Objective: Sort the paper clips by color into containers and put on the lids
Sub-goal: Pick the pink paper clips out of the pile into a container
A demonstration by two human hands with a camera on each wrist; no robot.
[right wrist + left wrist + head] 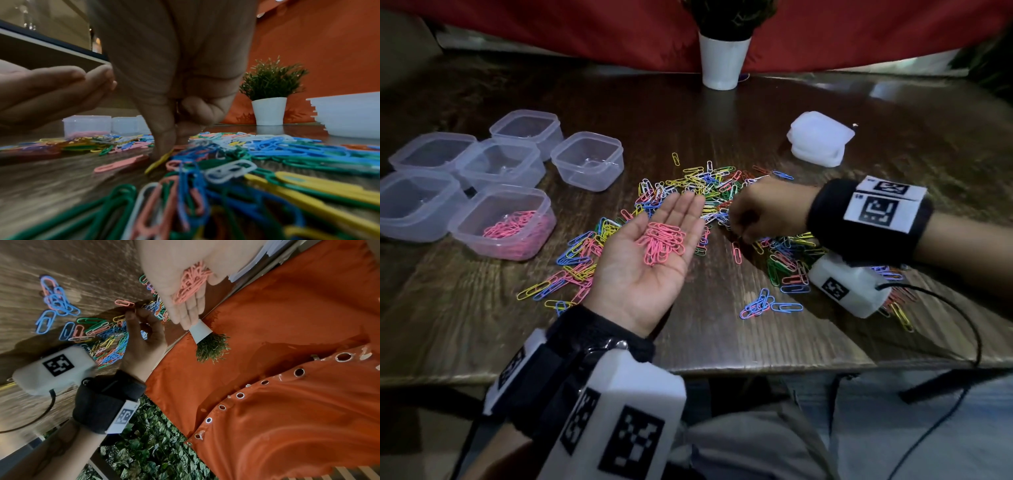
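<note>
My left hand (pixel 640 274) lies palm up over the table, fingers straight, with a heap of pink paper clips (pixel 662 241) resting on it; the heap also shows in the left wrist view (pixel 191 282). A mixed pile of coloured paper clips (pixel 698 181) spreads over the table middle. My right hand (pixel 763 212) reaches down into the pile with curled fingers. Its thumb and forefinger (pixel 162 142) pinch the end of a single pink clip (pixel 121 164) lying flat on the wood. A clear container (pixel 465 236) at the left holds pink clips.
Several empty clear containers (pixel 587 161) cluster at the back left beside the pink one. A stack of white lids (pixel 820 138) sits at the back right. A white plant pot (pixel 724 61) stands at the far edge. A cable (pixel 959 311) trails off the front right of the table.
</note>
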